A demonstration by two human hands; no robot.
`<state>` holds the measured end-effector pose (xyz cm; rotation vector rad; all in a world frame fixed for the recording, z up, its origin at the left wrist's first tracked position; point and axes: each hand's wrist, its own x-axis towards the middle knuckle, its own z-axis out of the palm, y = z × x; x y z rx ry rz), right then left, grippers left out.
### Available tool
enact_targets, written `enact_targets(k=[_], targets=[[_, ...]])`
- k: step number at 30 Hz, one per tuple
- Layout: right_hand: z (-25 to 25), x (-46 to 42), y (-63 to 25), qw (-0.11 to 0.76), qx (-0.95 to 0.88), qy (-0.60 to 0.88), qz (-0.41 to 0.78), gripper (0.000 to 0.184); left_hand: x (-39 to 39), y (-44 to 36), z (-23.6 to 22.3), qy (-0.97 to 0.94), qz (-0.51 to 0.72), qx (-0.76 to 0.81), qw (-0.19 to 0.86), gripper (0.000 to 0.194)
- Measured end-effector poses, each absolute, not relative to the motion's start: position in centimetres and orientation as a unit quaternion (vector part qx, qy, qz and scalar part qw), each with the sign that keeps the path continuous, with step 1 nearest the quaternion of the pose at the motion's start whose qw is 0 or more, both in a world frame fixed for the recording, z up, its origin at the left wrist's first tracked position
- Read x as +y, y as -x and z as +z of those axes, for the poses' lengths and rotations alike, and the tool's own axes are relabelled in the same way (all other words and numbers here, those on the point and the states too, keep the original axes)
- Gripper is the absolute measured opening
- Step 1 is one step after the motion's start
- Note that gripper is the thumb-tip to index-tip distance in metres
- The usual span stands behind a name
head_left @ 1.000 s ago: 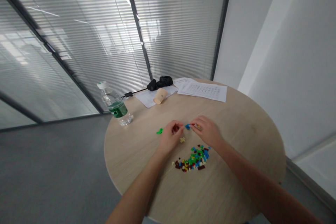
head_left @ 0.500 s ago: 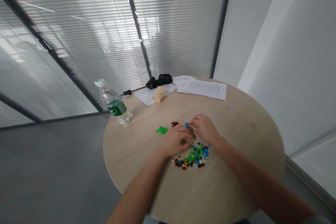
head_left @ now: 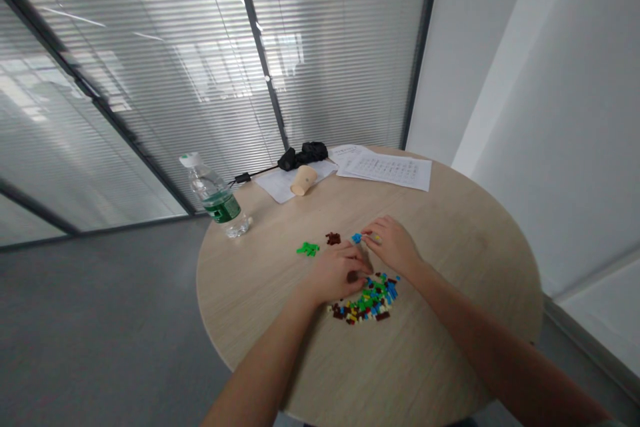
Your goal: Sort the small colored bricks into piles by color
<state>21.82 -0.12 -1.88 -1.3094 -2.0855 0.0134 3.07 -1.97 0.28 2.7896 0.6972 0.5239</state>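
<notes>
Head view shows mixed bricks (head_left: 373,299) well inside the surface's (head_left: 400,373) near edge, which the left hand (head_left: 336,272) could scatter by brushing; right hand (head_left: 395,245) adjoins blue pieces (head_left: 357,238), each grip narrow, contents unclear.

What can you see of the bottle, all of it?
The bottle is clear, seemingly plastic, with a white cap marked green on top and a green label with pale marks around its lower part. It looks closed. It stands at the table's far left edge, appearing tilted in this slanted view. Neither hand touches it. Whether it holds water, I can't tell.
</notes>
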Motion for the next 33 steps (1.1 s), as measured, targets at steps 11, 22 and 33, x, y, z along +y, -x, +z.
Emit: enact_targets(k=[11, 22, 33], targets=[[-1.1, -1.5, -21.7, 0.418, -0.764, 0.491, 0.017, 0.009, -1.7, -3.0, -0.1, -0.951, 0.192, 0.222, 0.096, 0.014], [-1.0, -1.6, -21.6, 0.421, -0.77, 0.478, 0.028, 0.007, -1.8, -3.2, 0.0, -0.957, 0.183, 0.202, 0.096, 0.012], [-1.0, -1.6, -21.5, 0.416, -0.768, 0.483, 0.057, 0.009, -1.7, -3.4, -0.7, -0.949, 0.198, 0.223, 0.097, 0.007]])
